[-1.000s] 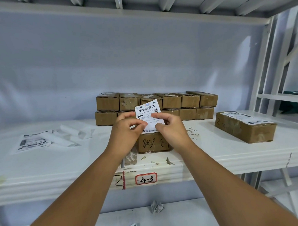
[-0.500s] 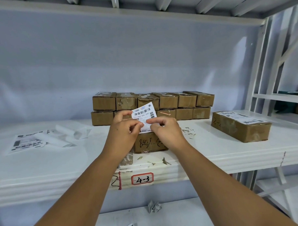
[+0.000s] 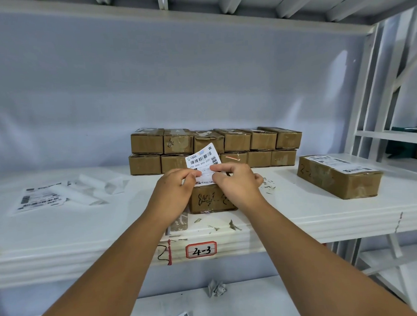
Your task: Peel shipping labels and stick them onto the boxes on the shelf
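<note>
A white shipping label [image 3: 203, 159] with barcodes is pinched upright between my left hand [image 3: 174, 188] and my right hand [image 3: 236, 181]. Both hands hover just above a small brown box [image 3: 210, 200] with black handwriting on its front, which stands near the shelf's front edge. Behind it, a two-layer stack of brown boxes [image 3: 237, 145] lines the back of the white shelf [image 3: 87, 230]. To the right lies a longer brown box [image 3: 338, 179] with a label stuck on its top.
At the left of the shelf lie a sheet of labels [image 3: 38, 199] and peeled white backing strips [image 3: 85, 190]. A red-framed tag "4-3" [image 3: 201, 250] marks the shelf edge. Crumpled paper [image 3: 216, 288] lies on the lower shelf. White rack posts stand at the right.
The label and both hands have sunk a little toward the handwritten box. My right fingers have shifted along the label's lower edge.
</note>
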Demonstrator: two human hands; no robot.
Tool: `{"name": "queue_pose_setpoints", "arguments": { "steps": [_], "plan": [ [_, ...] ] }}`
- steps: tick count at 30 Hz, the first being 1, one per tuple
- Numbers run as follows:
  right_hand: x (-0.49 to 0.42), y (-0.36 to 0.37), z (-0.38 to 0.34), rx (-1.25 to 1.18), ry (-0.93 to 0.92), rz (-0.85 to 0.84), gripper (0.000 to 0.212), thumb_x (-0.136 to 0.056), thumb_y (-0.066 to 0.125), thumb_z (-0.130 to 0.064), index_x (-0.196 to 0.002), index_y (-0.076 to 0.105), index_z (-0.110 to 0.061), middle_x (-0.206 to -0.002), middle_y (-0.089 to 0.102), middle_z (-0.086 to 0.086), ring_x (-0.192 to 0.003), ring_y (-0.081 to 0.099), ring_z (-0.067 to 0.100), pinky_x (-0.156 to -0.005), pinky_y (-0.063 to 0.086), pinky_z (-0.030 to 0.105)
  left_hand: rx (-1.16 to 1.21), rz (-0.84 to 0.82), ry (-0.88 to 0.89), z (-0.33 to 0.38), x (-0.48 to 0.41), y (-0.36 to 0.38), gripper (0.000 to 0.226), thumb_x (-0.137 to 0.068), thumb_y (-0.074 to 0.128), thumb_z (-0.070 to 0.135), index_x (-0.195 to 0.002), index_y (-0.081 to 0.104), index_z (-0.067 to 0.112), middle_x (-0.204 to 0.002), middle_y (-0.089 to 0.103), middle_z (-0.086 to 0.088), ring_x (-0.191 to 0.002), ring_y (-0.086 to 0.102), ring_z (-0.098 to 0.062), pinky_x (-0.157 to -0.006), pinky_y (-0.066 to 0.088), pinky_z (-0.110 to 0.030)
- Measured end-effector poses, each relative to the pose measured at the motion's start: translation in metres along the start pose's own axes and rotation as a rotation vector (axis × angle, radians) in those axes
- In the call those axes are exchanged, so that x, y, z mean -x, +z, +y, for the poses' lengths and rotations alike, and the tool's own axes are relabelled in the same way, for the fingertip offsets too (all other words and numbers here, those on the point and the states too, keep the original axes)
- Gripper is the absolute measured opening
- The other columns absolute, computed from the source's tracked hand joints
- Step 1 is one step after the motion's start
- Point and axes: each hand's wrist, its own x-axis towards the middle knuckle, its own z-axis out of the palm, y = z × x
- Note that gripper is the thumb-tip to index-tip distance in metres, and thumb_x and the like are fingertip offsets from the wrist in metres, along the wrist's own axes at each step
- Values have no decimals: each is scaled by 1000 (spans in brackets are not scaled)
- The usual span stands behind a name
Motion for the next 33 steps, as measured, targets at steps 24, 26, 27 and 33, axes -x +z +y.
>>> {"name": "queue_pose_setpoints", "arguments": {
  "steps": [24,26,27,33],
  "plan": [
    [-5,7,6,234,-40,112,26,-82,56,-37,-103,71,-33,-127,53,-17,-126,33,6,-105,8,40,92,-137,-97,-3,-2,4,32,-100,27,25,-109,57,31,-124,55,-6,-112,49,-30,-80,38,-33],
    [-6,7,7,229,-15,123,24,-80,58,-39,-99,72,-34,-138,41,-19,-128,32,6,-106,8,42,82,-133,-95,-4,-2,5,32,-100,27,25,-109,57,32,-122,55,-6,-113,48,-30,-86,39,-36],
    [-6,7,7,223,-2,115,24,-80,58,-39,-99,72,-35,-140,39,-20,-129,32,6,-107,7,43,78,-129,-90,-4,-2,5,32,-100,27,25,-109,57,32,-123,55,-5,-114,48,-29,-88,40,-37],
    [-6,4,6,110,56,72,20,-81,57,-35,-91,73,-36,-127,48,-23,-122,38,2,-108,8,44,45,-114,-56,-6,-3,5,35,-100,27,26,-117,57,33,-135,48,3,-123,41,-21,-103,37,-41]
  ]
}}
